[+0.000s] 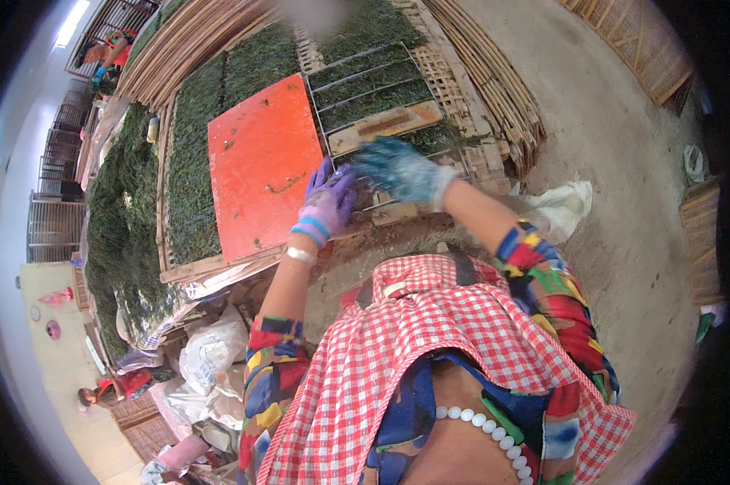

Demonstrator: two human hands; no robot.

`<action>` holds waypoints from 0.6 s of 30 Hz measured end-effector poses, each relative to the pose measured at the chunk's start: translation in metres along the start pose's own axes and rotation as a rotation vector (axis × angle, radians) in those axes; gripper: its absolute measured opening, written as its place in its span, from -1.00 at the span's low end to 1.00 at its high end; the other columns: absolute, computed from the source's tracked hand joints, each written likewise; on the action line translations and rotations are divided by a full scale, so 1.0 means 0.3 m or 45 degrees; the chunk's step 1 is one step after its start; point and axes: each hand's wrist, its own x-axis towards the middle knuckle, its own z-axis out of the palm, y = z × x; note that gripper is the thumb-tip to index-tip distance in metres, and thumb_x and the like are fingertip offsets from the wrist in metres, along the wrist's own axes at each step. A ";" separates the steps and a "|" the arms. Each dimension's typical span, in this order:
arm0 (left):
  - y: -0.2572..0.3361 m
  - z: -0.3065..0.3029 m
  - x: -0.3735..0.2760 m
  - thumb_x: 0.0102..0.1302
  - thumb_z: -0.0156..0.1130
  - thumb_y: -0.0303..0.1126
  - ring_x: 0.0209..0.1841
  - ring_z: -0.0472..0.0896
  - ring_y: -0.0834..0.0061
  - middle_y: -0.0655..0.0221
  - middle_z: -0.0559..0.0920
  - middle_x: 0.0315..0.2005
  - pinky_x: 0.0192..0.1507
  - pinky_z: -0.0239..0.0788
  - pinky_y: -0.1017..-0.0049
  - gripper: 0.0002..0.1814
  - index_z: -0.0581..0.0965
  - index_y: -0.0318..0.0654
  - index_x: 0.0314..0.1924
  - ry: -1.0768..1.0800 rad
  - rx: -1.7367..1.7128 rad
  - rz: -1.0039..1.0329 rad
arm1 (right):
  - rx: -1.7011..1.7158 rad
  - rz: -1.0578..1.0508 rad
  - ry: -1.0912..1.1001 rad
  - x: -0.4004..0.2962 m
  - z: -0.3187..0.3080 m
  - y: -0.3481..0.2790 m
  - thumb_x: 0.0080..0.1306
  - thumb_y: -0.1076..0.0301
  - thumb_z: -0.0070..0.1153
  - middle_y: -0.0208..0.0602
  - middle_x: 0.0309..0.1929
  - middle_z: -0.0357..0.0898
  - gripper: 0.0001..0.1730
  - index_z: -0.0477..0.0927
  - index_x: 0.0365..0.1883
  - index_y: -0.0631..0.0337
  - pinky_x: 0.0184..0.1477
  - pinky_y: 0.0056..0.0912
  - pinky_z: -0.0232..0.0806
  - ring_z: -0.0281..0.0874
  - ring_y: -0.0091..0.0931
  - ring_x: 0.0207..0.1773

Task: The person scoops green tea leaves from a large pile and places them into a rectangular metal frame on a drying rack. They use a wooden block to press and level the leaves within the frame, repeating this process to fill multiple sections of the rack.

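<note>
My left hand, in a purple glove, is at the near left corner of a thin metal grid frame. Its fingers bend near the bar; whether they grip it is unclear. My right hand, in a blue and white glove, is blurred over the near part of the frame, and its grip is hidden. Just beyond it, a wooden board lies across the bars. A red flat sheet lies left of the frame, with green scraps on it. Dark green shredded leaf or seaweed covers the woven bamboo tray in rectangular patches.
A heap of green strands sits left of the tray. Stacked bamboo racks stand at the right, more racks at the far left. A white sack lies on the floor. Two people, one at a rack, are in the background.
</note>
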 end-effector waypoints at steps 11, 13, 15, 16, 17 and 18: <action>-0.166 -0.133 -0.196 -0.21 0.59 0.10 0.33 0.33 -0.02 -0.01 0.33 0.33 0.34 0.19 0.18 0.24 0.17 -0.20 0.43 -0.035 -0.282 -0.595 | 0.069 0.092 -0.130 0.023 -0.035 -0.014 0.25 0.43 0.00 -0.24 0.23 0.47 -0.37 0.41 0.32 -0.23 0.32 0.05 0.20 0.38 -0.13 0.27; -0.128 -0.133 -0.189 -0.19 0.59 0.05 0.29 0.37 -0.01 -0.01 0.34 0.32 0.31 0.24 0.21 0.18 0.21 -0.21 0.41 -0.134 -0.338 -0.575 | -0.023 0.059 -0.127 0.037 -0.017 0.002 0.24 0.44 0.01 -0.27 0.10 0.55 -0.49 0.48 0.19 -0.08 0.25 -0.03 0.28 0.46 -0.18 0.18; -0.104 -0.133 -0.170 -0.10 0.57 -0.04 0.25 0.41 0.01 0.01 0.36 0.30 0.26 0.30 0.24 0.04 0.29 -0.19 0.37 -0.176 -0.292 -0.528 | 0.127 0.145 -0.181 0.045 0.006 0.027 0.21 0.44 0.06 -0.29 0.02 0.59 -0.61 0.56 0.04 0.01 0.17 -0.12 0.35 0.51 -0.22 0.10; -0.128 -0.096 -0.166 0.02 0.53 -0.14 0.08 0.57 0.08 0.11 0.58 0.08 0.10 0.43 0.24 -0.29 0.50 -0.17 0.17 -0.088 -0.491 -0.516 | 0.322 0.235 -0.232 0.048 0.027 0.043 0.20 0.43 0.11 -0.29 0.00 0.59 -0.68 0.60 -0.05 0.02 0.13 -0.18 0.37 0.52 -0.24 0.07; -0.156 -0.072 -0.152 0.06 0.50 -0.18 0.01 0.60 0.09 0.15 0.62 0.01 0.05 0.45 0.25 -0.40 0.53 -0.18 0.09 -0.194 -0.462 -0.560 | 0.516 0.326 -0.283 0.048 0.057 0.063 0.18 0.42 0.15 -0.30 -0.01 0.59 -0.74 0.64 -0.13 0.03 0.09 -0.23 0.40 0.53 -0.26 0.04; -0.165 -0.074 -0.132 0.10 0.48 -0.22 -0.05 0.63 0.10 0.19 0.66 -0.07 0.00 0.47 0.26 -0.51 0.57 -0.20 0.02 -0.302 -0.435 -0.616 | 1.210 0.554 -0.045 0.089 0.056 0.048 0.19 0.40 0.19 -0.29 -0.17 0.62 -0.94 0.63 -0.35 0.10 0.01 -0.24 0.40 0.56 -0.26 -0.09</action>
